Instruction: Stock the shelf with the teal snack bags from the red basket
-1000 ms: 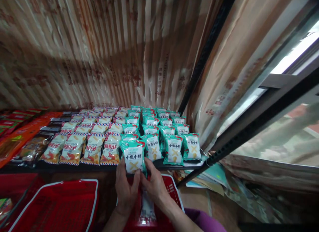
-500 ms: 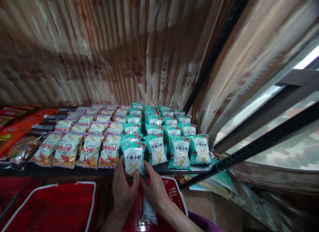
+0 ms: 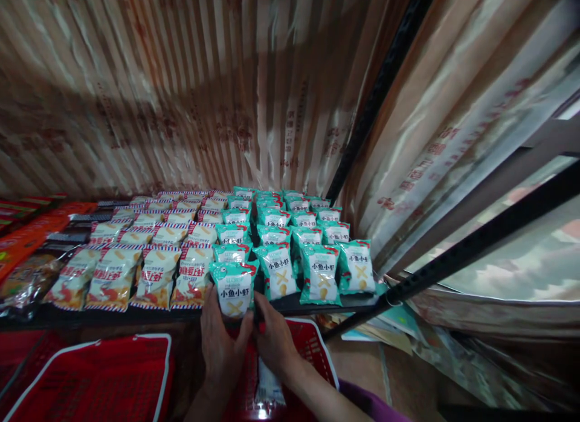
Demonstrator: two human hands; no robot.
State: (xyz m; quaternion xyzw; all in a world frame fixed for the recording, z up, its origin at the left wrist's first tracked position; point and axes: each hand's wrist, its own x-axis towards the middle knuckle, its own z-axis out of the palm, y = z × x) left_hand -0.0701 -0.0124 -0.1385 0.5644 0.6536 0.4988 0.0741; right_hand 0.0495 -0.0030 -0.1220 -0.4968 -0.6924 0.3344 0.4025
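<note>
You held one green bag (image 3: 234,292) between both hands, the left hand (image 3: 222,343) closed along its left side and the right hand (image 3: 274,340) against its right edge. That two-sided grip probably kept the soft, puffy packet upright without crushing it, its printed front turned toward you. The other green bags (image 3: 319,274) leaned back in rows on the shelf (image 3: 113,316), fronts outward, seemingly so each row propped the next and the labels showed; the cream bags (image 3: 154,277) to the left were set the same way.

The held bag lay just above your thumbs, between your fingertips, at the shelf's front edge and before the leftmost green row. Whether its base touched the shelf, you couldn't tell. Beneath your hands was a red basket (image 3: 308,343) with a clear packet (image 3: 269,383) inside.
</note>
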